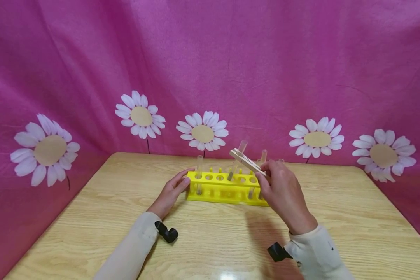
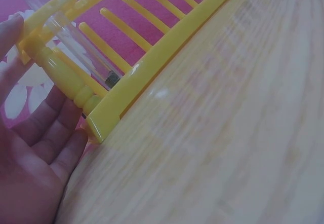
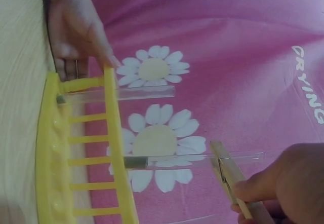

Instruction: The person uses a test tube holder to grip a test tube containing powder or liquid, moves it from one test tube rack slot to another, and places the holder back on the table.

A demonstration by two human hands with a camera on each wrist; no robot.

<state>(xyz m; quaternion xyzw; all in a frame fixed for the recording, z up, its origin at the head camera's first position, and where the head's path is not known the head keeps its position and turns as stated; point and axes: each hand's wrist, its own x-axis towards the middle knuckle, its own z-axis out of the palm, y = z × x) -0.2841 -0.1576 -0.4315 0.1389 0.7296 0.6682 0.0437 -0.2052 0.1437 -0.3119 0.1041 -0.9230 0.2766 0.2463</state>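
My right hand grips a wooden test tube holder, whose jaws clasp a clear test tube near its top. Dark material fills the bottom of this tube, as the right wrist view shows. The tube leans in the head view, and its lower end is at a middle hole of the yellow test tube rack. At the rack's left end my left hand holds the end post, thumb at the top bar and fingers behind, plainer in the left wrist view.
Another test tube stands in the leftmost hole, with a little dark matter at its bottom. More tubes stand at the rack's right end, partly behind my right hand. A pink flowered cloth hangs behind the wooden table.
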